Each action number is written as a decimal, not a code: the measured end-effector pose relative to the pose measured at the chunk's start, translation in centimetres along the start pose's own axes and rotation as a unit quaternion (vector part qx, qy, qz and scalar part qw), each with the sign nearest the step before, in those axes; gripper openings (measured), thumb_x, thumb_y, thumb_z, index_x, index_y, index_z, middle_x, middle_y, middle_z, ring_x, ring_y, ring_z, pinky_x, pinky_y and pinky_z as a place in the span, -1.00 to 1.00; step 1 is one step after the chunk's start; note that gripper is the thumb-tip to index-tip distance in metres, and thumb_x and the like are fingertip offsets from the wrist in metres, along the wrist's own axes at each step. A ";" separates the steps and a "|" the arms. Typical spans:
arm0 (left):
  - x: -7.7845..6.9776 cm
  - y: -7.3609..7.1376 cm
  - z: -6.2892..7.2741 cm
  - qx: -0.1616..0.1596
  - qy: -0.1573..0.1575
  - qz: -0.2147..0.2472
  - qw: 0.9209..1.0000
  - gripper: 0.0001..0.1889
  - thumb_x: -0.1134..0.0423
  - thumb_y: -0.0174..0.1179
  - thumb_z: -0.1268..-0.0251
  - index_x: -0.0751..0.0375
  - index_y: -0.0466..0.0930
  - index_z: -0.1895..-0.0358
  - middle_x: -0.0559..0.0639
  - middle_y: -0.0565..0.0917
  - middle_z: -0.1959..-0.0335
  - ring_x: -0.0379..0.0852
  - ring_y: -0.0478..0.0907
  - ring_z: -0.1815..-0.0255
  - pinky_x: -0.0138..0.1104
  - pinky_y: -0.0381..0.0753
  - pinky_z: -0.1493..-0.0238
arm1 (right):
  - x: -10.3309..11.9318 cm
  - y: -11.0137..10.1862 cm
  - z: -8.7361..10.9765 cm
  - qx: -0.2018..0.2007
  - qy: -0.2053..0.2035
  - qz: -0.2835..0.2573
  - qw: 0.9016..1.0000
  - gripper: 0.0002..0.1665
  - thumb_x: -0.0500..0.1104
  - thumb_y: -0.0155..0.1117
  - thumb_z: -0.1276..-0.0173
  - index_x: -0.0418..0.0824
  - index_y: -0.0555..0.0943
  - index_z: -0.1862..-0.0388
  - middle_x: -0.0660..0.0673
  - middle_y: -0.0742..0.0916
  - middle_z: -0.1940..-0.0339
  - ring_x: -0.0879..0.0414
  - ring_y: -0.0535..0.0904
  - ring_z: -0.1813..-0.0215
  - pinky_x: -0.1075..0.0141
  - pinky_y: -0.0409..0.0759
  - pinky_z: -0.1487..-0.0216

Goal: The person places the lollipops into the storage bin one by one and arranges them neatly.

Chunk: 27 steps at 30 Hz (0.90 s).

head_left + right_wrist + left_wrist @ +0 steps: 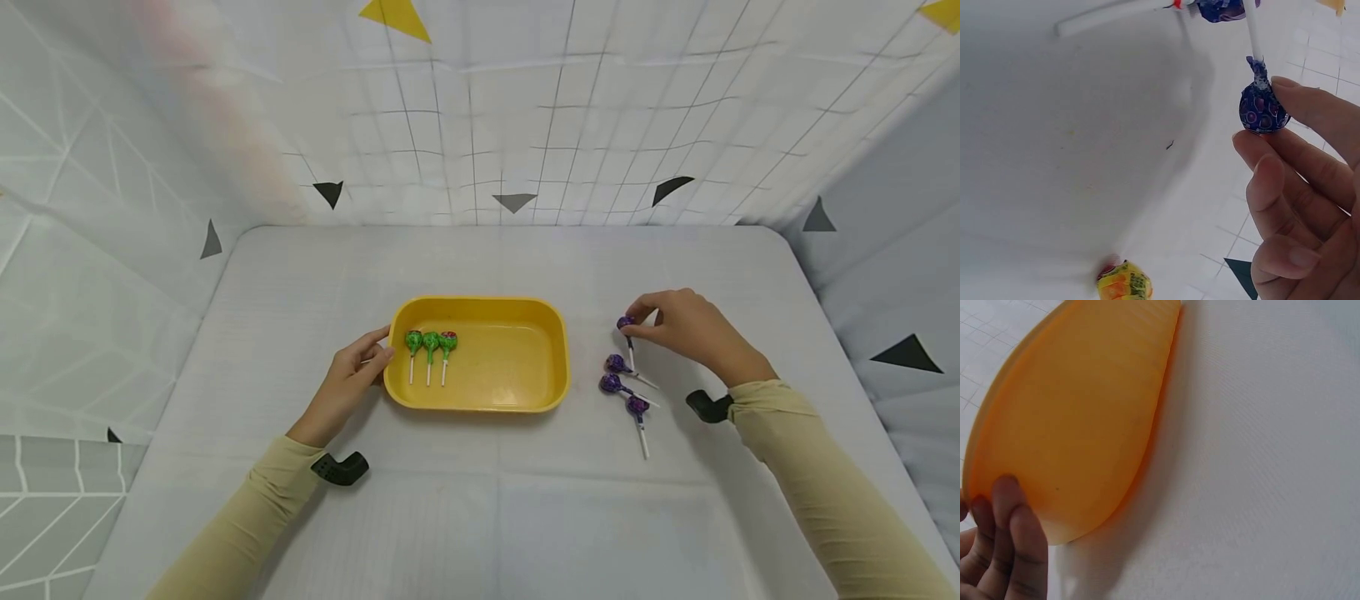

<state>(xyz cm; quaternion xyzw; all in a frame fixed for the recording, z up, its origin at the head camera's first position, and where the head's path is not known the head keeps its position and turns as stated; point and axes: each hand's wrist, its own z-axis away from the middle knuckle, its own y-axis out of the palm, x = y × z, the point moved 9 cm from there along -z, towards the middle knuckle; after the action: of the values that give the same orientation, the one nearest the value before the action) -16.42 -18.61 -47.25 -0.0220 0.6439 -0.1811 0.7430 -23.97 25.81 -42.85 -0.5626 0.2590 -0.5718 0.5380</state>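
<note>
My left hand holds the left end of a yellow tray. In the left wrist view its fingertips lie against the tray's outer wall. Inside the tray, at its left, three green-wrapped lollipops lie side by side, sticks toward me. Right of the tray, my right hand pinches a purple-wrapped lollipop by its head between thumb and fingers. Three more purple lollipops lie loosely just below it, their sticks pointing different ways.
A yellow-wrapped candy shows at the bottom of the right wrist view; I cannot make it out in the head view. White table cloth surrounds the tray. Beyond the table's far edge hangs a white grid-patterned curtain.
</note>
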 end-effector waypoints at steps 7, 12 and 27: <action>-0.1 0.0 0.0 0.000 0.000 0.004 1.000 -0.43 0.02 0.05 -0.65 0.14 0.28 -0.57 0.17 0.54 0.22 -0.22 0.57 0.33 -0.41 0.71 0.13 | 0.8 -0.4 0.0 -0.006 -0.008 0.002 1.000 -0.59 0.09 0.46 -0.38 -0.13 0.77 -0.04 -0.13 0.82 0.05 -0.03 0.63 0.13 0.19 0.62 0.24; 0.0 0.0 0.0 -0.002 0.000 0.005 1.000 -0.43 0.02 0.05 -0.65 0.15 0.29 -0.57 0.17 0.54 0.22 -0.22 0.56 0.33 -0.41 0.71 0.14 | 1.7 -0.7 0.0 -0.006 -0.015 0.000 1.000 -0.60 0.09 0.45 -0.39 -0.12 0.77 -0.05 -0.13 0.82 0.05 -0.03 0.64 0.13 0.15 0.65 0.22; -0.3 0.0 0.1 -0.003 0.002 0.003 1.000 -0.44 0.06 0.05 -0.66 0.16 0.29 -0.57 0.20 0.55 0.20 -0.23 0.57 0.33 -0.42 0.71 0.14 | 3.6 -1.2 -0.3 -0.017 -0.040 -0.023 0.999 -0.61 0.11 0.47 -0.37 -0.08 0.77 -0.03 -0.08 0.83 0.06 0.02 0.63 0.17 0.27 0.61 0.29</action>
<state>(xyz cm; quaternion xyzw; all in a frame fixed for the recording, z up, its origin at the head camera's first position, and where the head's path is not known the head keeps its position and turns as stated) -16.39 -18.53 -46.97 -0.0219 0.6463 -0.1763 0.7421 -23.92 22.82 -40.52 -0.5998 0.2343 -0.5569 0.5247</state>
